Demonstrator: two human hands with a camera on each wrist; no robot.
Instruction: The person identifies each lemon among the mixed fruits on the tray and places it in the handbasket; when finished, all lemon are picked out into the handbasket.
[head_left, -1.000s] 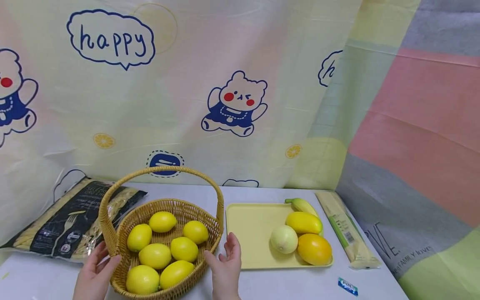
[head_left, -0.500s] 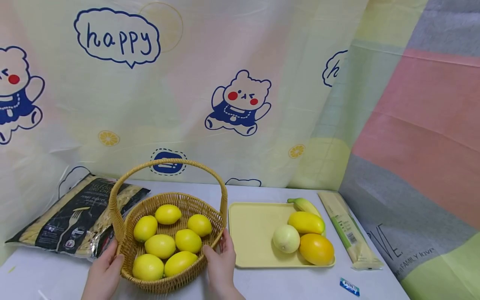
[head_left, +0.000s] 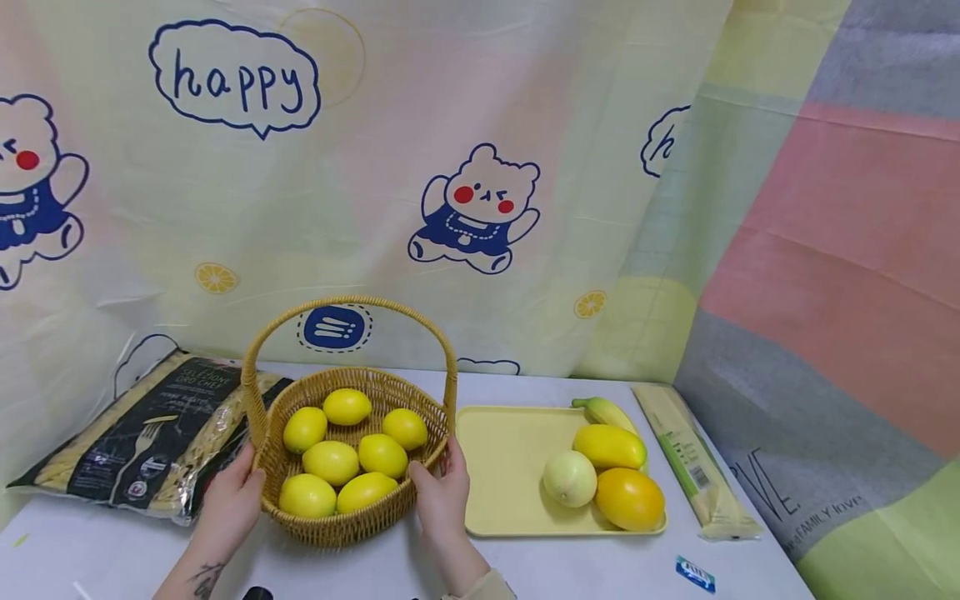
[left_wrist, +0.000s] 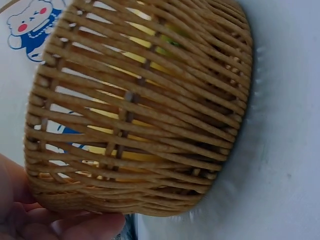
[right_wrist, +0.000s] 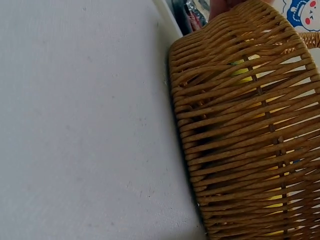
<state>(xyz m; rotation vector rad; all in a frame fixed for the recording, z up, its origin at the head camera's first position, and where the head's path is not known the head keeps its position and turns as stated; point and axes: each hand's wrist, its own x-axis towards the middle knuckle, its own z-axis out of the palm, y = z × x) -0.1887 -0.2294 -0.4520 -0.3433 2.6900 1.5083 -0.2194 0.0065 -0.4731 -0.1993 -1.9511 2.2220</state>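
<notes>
A woven wicker basket (head_left: 337,533) with a tall arched handle (head_left: 352,302) stands on the white table, its base against the surface in the right wrist view. Several lemons (head_left: 330,463) lie inside it. My left hand (head_left: 231,502) grips the basket's left side near the handle's foot; in the left wrist view its fingers (left_wrist: 95,226) curl beneath the weave. On the opposite side my right hand (head_left: 442,498) holds the rim, thumb toward the inside and fingers outside. Most of its fingers are hidden behind the wicker. The right wrist view shows mainly the basket wall (right_wrist: 250,130).
Right of the basket, a pale yellow tray (head_left: 495,467) bears a banana (head_left: 606,412), a yellow mango-like fruit (head_left: 609,447), a pale round fruit (head_left: 570,479) and an orange-yellow fruit (head_left: 630,498). Pasta bag (head_left: 142,433) at left; long packet (head_left: 693,462) and small blue wrapper (head_left: 695,573) at right.
Both hands have closed in on the basket's sides and taken hold. The basket with its lemons has moved away from me and slightly right. The tray and its fruit stay put.
</notes>
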